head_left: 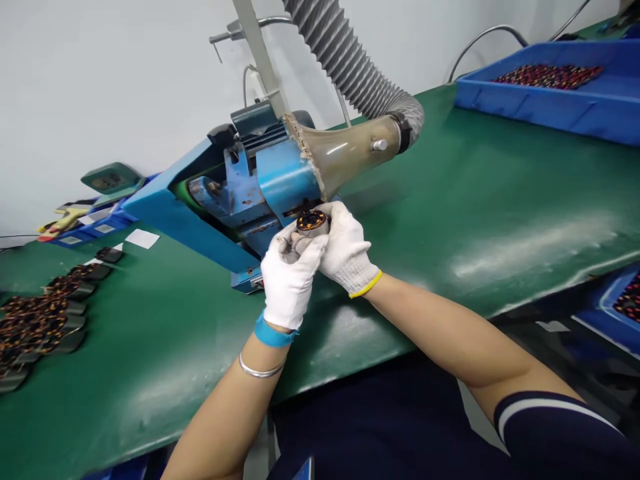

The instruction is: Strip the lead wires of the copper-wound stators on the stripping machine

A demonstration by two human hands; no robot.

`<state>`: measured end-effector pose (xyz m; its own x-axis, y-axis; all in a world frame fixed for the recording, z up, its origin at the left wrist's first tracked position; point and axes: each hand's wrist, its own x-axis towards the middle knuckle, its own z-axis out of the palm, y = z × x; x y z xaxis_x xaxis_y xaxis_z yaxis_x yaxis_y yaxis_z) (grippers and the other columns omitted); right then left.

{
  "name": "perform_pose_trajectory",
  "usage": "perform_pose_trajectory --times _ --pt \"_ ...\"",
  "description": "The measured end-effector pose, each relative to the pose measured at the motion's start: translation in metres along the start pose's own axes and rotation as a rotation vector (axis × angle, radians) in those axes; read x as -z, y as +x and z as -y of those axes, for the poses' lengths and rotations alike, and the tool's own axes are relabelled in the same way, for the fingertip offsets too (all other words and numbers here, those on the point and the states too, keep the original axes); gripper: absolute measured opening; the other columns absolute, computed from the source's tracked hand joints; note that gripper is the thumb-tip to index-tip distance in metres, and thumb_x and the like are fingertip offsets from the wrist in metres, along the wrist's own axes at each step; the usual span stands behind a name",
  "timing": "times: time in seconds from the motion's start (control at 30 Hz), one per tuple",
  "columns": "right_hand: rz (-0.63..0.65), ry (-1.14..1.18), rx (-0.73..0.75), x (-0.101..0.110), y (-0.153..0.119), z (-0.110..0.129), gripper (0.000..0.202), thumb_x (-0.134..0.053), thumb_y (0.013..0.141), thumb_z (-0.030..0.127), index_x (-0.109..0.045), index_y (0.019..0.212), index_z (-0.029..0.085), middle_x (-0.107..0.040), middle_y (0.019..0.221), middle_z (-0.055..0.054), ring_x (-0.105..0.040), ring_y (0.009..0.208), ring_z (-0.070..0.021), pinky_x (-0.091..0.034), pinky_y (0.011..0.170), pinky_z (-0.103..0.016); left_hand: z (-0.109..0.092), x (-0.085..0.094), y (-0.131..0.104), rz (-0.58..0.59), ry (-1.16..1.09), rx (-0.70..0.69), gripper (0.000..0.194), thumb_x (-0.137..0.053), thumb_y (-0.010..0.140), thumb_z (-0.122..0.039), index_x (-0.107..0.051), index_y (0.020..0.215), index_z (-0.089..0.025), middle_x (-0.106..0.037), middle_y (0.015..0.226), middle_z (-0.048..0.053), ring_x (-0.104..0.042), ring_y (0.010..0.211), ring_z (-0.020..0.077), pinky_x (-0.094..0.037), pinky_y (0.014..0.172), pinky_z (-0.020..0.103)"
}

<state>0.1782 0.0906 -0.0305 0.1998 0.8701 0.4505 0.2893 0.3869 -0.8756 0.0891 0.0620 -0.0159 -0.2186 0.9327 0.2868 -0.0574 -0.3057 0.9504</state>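
Observation:
Both hands wear white gloves and meet in front of a blue machine (287,175). Between them is a small round metal part (313,224), its dark face dotted with orange and turned up. My left hand (293,273) is closed on the part from the left and below, with greyish fingertips. My right hand (347,247) grips the same part from the right, fingers bent around its far side. The part is right by the machine's lower front edge; whether it touches the machine I cannot tell.
A clear hood (350,150) with a grey ribbed hose (350,60) leads off the machine. Many similar parts (40,320) lie on the green table (500,200) at left. A blue tray (540,103) of small pieces stands back right; blue bins (105,223) are back left.

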Motion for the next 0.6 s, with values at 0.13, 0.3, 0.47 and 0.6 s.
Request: perform_pose_trajectory --times 0.13,0.3,0.47,0.6 --pt "-0.021 0.044 -0.022 -0.0033 0.0012 -0.0010 0.042 -0.068 0.067 0.040 -0.053 0.100 0.019 -0.068 0.095 -0.007 -0.066 0.088 -0.0231 -0.055 0.082 -0.038 0.0011 -0.0010 0.0021 -0.016 0.069 -0.064 0.041 -0.081 0.065 -0.033 -0.068 0.100 -0.015 -0.074 0.100 0.004 -0.069 0.095 0.0167 -0.053 0.095 0.031" --pt "-0.046 0.088 -0.060 -0.0055 0.0023 -0.0011 0.039 -0.069 0.066 0.035 -0.054 0.098 0.020 -0.068 0.094 -0.006 -0.066 0.087 -0.0219 -0.056 0.081 -0.037 0.0013 -0.0014 0.0028 -0.014 0.105 -0.101 0.038 -0.080 0.067 -0.032 -0.068 0.099 -0.015 -0.074 0.097 0.003 -0.070 0.095 0.0168 -0.053 0.096 0.031" --pt "-0.063 0.180 -0.105 -0.0073 0.0009 0.0012 0.046 -0.072 0.063 0.045 -0.053 0.097 0.021 -0.068 0.094 -0.005 -0.067 0.087 -0.0219 -0.057 0.083 -0.039 0.0020 -0.0011 0.0029 -0.002 0.105 -0.103 0.036 -0.080 0.068 -0.031 -0.068 0.099 -0.017 -0.075 0.099 0.003 -0.070 0.095 0.0165 -0.054 0.094 0.030" --pt "-0.084 0.186 -0.099 -0.0098 0.0016 -0.0023 0.047 -0.072 0.063 0.046 -0.054 0.098 0.021 -0.068 0.095 -0.006 -0.067 0.090 -0.0228 -0.057 0.085 -0.040 0.0016 -0.0034 0.0059 -0.001 0.092 -0.091 0.038 -0.080 0.065 -0.032 -0.068 0.098 -0.016 -0.075 0.102 0.004 -0.071 0.097 0.0178 -0.055 0.095 0.032"
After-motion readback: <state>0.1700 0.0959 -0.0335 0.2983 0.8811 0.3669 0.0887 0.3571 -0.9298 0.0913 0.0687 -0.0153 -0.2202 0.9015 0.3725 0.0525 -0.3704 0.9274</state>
